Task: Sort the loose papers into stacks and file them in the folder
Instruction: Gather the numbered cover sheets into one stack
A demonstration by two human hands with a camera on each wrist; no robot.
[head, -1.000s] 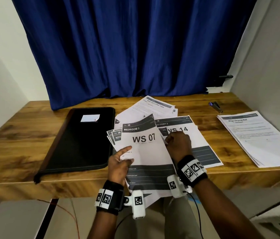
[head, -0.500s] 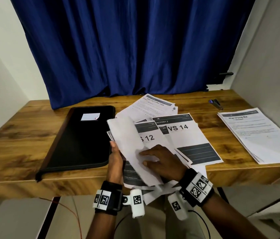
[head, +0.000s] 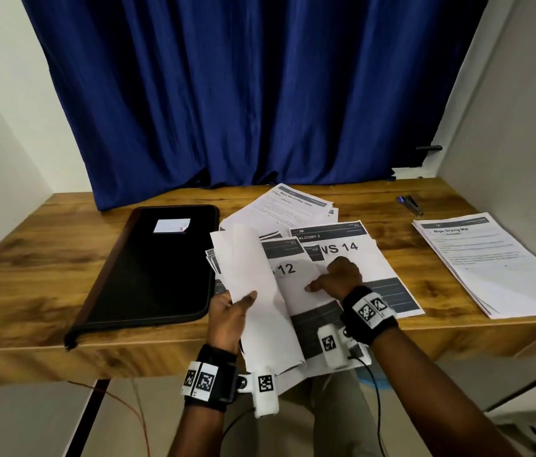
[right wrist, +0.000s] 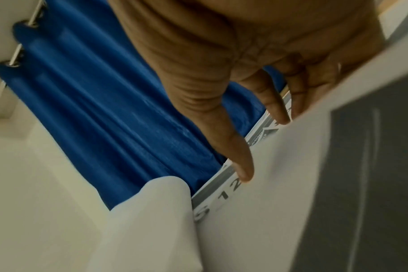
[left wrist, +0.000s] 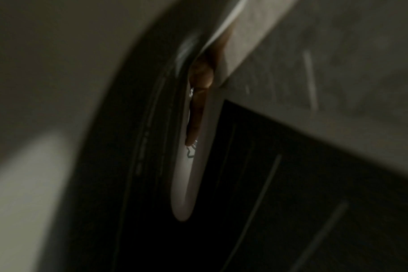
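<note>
At the table's front edge my left hand [head: 232, 311] grips a bundle of printed sheets, thumb on top. The top sheet [head: 253, 285] is turned over to the left and shows its blank back. Under it lies the "WS 12" sheet [head: 293, 278]; my right hand [head: 339, 275] pinches its right side, with the thumb [right wrist: 242, 165] on the face and the fingers behind the edge. The "WS 14" sheet [head: 355, 258] lies flat just beyond. A black zip folder [head: 148, 272] lies closed to the left. The left wrist view is dark, with paper close to the lens.
One stack headed "Wipe Drying Mat" [head: 497, 268] sits at the right edge of the wooden table [head: 29, 275]. Another stack [head: 293, 209] lies behind the loose sheets. A small blue tool [head: 408, 204] is at the back right. A blue curtain [head: 243, 94] hangs behind.
The "WS 07" sheet has been flipped over to the left, baring "WS 12". My right hand moved from the flipped sheet to the right side of "WS 12".
</note>
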